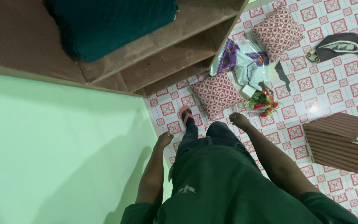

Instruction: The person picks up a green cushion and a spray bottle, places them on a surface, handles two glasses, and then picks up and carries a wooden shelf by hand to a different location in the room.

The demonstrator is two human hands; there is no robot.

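The person stands on the tiled floor [336,89] looking straight down, both arms hanging at their sides. The left hand [164,140], at lower centre-left of the frame, is loosely curled and holds nothing; it hangs beside the green wall [54,145]. The right hand [239,120], near the centre, is curled in the same loose way and also holds nothing.

Nearest that right hand, just up and right of it in the frame, lies a small bunch of flowers [262,103], red and green, on the floor. It looks light and fragile; I would judge that the blooms would crush or shed if squeezed, so the stems or base are the place to take it, gently. Just beside it to the left is a red patterned cushion [216,93], soft, light and easy to grip by an edge or corner. A second cushion [277,30] lies toward the upper right, with a crumpled white and purple bag [245,62] between them, limp and probably slippery. A dark bag [336,45] sits at far upper right. Wooden shelves [166,62] fill the top, with a dark teal blanket [112,20] on them.
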